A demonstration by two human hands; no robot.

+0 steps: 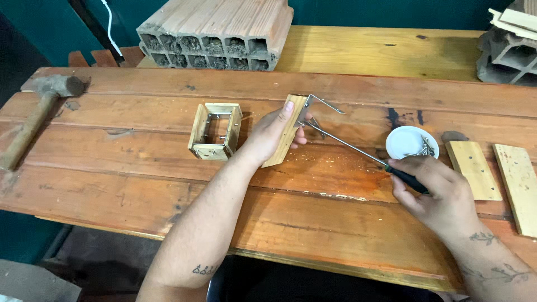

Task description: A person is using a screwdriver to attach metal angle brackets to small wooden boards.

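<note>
My left hand (270, 134) grips a small wooden piece (286, 130) standing on its edge on the wooden workbench (168, 179). A metal corner bracket (321, 103) sits on the piece's right face. My right hand (433, 193) holds a screwdriver (358, 150) by its dark handle. The long shaft reaches left, its tip at the bracket on the wooden piece.
A small open wooden box frame (215, 131) with brackets lies left of my hand. A white dish (411, 142) of screws sits by my right hand. Two flat wood slats (475, 169) (519, 186) lie at right. A hammer (34, 114) lies far left. Hollow bricks (218, 34) stand behind.
</note>
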